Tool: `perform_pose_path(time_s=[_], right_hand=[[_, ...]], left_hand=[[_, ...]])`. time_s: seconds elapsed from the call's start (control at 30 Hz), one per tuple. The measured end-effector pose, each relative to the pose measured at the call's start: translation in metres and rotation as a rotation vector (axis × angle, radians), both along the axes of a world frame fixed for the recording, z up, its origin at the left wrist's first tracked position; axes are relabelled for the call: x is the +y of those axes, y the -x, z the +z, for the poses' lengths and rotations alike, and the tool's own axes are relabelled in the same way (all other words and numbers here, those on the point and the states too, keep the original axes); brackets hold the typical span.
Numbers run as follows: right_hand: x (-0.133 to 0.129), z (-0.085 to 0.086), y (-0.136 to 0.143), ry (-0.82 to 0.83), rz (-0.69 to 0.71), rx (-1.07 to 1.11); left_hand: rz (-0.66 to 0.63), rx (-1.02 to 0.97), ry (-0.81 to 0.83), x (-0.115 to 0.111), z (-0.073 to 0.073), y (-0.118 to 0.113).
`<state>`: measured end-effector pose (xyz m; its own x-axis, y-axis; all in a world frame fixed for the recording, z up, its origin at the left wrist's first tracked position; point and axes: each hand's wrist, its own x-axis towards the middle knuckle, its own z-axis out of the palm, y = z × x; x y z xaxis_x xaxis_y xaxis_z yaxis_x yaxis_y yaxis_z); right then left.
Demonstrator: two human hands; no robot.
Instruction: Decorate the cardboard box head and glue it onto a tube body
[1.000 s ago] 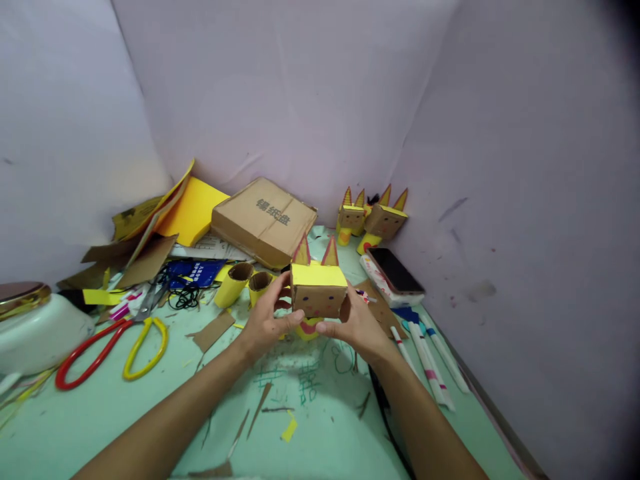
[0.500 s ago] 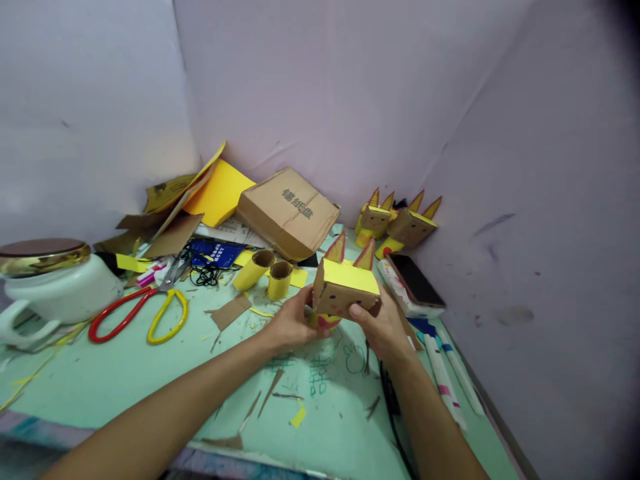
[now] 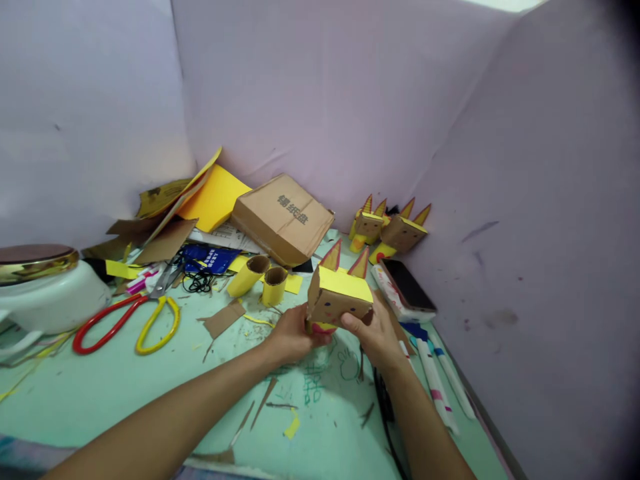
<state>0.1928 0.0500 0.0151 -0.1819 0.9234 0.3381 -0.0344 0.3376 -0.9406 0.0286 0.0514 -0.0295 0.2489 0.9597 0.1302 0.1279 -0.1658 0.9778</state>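
Observation:
Between my two hands is a small cardboard animal figure [image 3: 333, 303], with a yellow top, two pointed red-edged ears and a face drawn on its front. My left hand [image 3: 293, 333] grips its lower left side, around the yellow and red part under the head. My right hand [image 3: 374, 333] holds the right side of the head, its thumb pressed on the front near the drawn face. Two yellow-wrapped cardboard tubes, one leaning [image 3: 247, 279] and one upright [image 3: 275, 287], stand just beyond my left hand. Part of the figure's underside is hidden by my fingers.
Scissors [image 3: 159, 320] with red and yellow handles and a white lidded mug [image 3: 55, 300] are at left. A cardboard box [image 3: 283, 220] lies at the back. Similar figures [image 3: 400, 233], a phone [image 3: 409, 287] and markers [image 3: 437, 393] are at right. Scraps litter the table [image 3: 165, 400].
The view has shifted slightly, so most things sit a little lower and further left. Both hands keep hold of the cardboard figure, with little visible change in grip.

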Motion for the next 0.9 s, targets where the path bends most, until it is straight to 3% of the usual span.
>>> perform_pose_path(time_s=[0.5,0.73,0.9], right_hand=[[-0.0007,0.0026,-0.0009,-0.051,-0.003,0.008],[0.0001,-0.0051,-0.0042,-0.06,-0.124,0.023],[0.0008,-0.0062,-0.0052,-0.15,-0.249,0.159]], left_hand=[[-0.028,0.074,-0.02,0.0001,0.0052,0.0002],[0.012,0.096,-0.013,0.0005,-0.0014,0.0015],[0.009,0.096,-0.02,-0.0019,0.0032,0.0032]])
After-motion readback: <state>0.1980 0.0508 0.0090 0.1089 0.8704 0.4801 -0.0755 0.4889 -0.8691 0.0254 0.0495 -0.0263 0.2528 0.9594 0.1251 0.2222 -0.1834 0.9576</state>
